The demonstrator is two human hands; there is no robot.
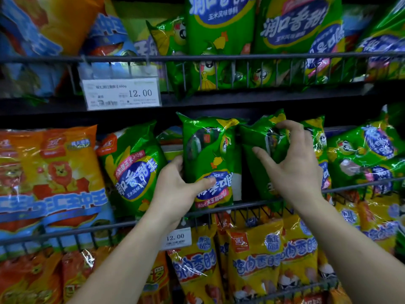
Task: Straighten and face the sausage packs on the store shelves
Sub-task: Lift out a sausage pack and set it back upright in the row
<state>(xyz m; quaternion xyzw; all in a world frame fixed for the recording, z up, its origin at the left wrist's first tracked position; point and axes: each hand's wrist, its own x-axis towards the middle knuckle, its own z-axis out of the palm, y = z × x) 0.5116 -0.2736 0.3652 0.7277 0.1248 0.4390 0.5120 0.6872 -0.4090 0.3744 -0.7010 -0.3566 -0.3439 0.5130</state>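
As seen from the head camera, my left hand [175, 189] gripped a green sausage pack [208, 150] standing behind the middle tier's wire rail [241, 206], thumb across its front, fingers round its left edge; its print read upside down. Just beside it, my right hand [293, 170] held a second green pack [258, 137], fingers curled over its top, thumb on its face. Both stood behind the same rail.

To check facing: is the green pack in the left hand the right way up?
No, the left hand grips the green pack with its label upside down.
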